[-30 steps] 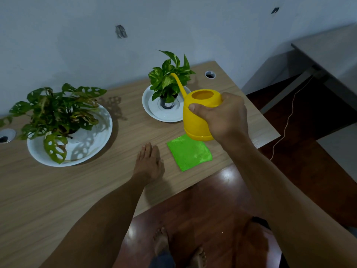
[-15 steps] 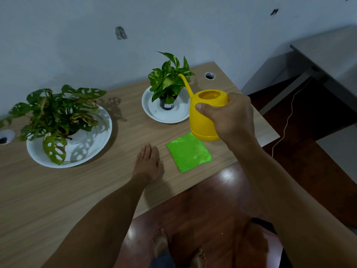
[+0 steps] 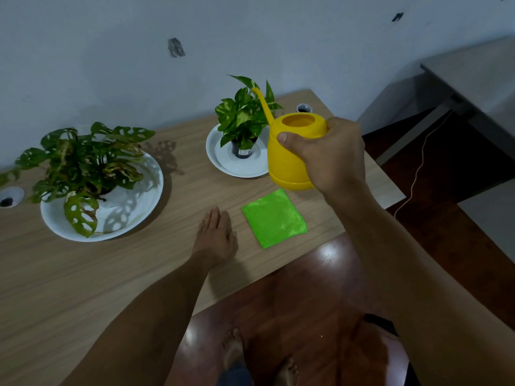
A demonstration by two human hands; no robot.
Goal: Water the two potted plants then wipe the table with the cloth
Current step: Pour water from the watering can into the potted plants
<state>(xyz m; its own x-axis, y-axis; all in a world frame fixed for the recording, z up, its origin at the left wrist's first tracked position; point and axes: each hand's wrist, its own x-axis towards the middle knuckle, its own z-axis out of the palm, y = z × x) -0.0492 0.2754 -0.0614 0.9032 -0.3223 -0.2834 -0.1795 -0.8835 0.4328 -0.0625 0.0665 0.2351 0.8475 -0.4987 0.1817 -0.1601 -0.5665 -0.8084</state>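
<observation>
My right hand (image 3: pixel 331 154) grips the yellow plastic watering can (image 3: pixel 292 151), spout aimed up-left over the small leafy potted plant (image 3: pixel 245 118) just beyond; my left hand (image 3: pixel 216 238) lies flat, empty, on the surface.

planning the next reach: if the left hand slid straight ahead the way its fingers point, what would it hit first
Probably nothing soon. The left hand lies flat, fingers pointing up the bare table, between the large plate and small plate. Depth is unclear.

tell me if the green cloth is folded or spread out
Folded, it seems: the cloth lies flat as a small neat square beside the left hand; layers cannot be seen.
</observation>
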